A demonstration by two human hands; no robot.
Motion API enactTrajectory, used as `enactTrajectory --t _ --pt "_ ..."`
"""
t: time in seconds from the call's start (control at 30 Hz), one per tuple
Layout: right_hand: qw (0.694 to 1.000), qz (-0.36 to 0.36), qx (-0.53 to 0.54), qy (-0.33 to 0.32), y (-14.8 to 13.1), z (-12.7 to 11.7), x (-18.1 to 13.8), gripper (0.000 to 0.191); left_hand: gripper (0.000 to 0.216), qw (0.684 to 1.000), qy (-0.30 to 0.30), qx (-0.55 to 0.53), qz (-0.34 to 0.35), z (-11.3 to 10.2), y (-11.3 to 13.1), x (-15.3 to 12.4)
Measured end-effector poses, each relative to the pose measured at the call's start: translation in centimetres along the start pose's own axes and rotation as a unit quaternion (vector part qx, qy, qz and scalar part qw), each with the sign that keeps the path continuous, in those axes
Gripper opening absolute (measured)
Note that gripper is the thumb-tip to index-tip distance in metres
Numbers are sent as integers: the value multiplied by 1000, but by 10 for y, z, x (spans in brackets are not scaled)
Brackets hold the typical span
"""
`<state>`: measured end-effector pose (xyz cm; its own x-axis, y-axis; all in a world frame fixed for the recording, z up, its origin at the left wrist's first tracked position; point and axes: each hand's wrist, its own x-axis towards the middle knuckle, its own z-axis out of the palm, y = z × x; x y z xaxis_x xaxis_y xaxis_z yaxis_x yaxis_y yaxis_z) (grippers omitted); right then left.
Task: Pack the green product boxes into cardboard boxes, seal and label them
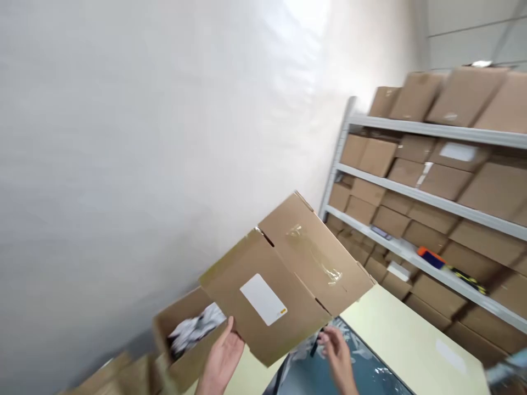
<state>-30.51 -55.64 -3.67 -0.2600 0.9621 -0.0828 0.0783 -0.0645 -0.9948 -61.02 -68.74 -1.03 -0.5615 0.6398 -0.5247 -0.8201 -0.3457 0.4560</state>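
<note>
A flattened brown cardboard box (284, 274) with a white label and a strip of clear tape is raised in front of me, tilted. My left hand (222, 359) grips its lower left edge, thumb on the face. My right hand (337, 354) is below the box's lower right edge, fingers curled around a small dark object that I cannot make out; the hand is blurred. Under the hands lies a bluish plastic-wrapped sheet (329, 373) on a pale yellow table (407, 340).
An open carton (181, 334) holding white crumpled packets stands at the left, more cartons beside it. A white wall fills the left. A grey metal shelf rack (432, 203) stacked with cartons runs along the right, with an orange and blue tool (430, 257) on it.
</note>
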Motion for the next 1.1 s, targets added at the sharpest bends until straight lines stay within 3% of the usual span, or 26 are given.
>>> enactTrajectory --t 0.07,0.13,0.23,0.33,0.47,0.67,0.77,0.87,1.0,1.1 --pt "988 -18 1 156 -16 -80 29 86 47 998 -49 37 -26 50 -34 21" --pt "961 -56 -31 268 -39 -158 47 86 38 993 -86 67 -44 97 -72 33" --pt "918 -85 -100 375 -76 -250 69 83 30 986 -111 104 -73 160 -130 42" --pt "916 -103 -124 367 -101 -312 103 91 22 975 -145 146 -88 219 -191 50" --pt "912 -92 -138 375 -108 -382 161 112 24 955 -206 184 -111 295 -278 65" --pt "869 -95 -153 461 -101 -492 207 99 39 934 -277 195 -110 399 -382 82" --pt "862 -103 -149 474 -100 -528 213 93 55 927 -301 202 -92 438 -413 81" --pt "865 -108 -131 471 -95 -543 216 92 66 916 -329 212 -86 469 -438 82" --pt "862 -109 -97 486 -84 -536 221 86 73 897 -360 242 -81 498 -465 95" --pt "853 -107 -76 505 -75 -523 225 81 70 887 -362 277 -69 508 -478 113"
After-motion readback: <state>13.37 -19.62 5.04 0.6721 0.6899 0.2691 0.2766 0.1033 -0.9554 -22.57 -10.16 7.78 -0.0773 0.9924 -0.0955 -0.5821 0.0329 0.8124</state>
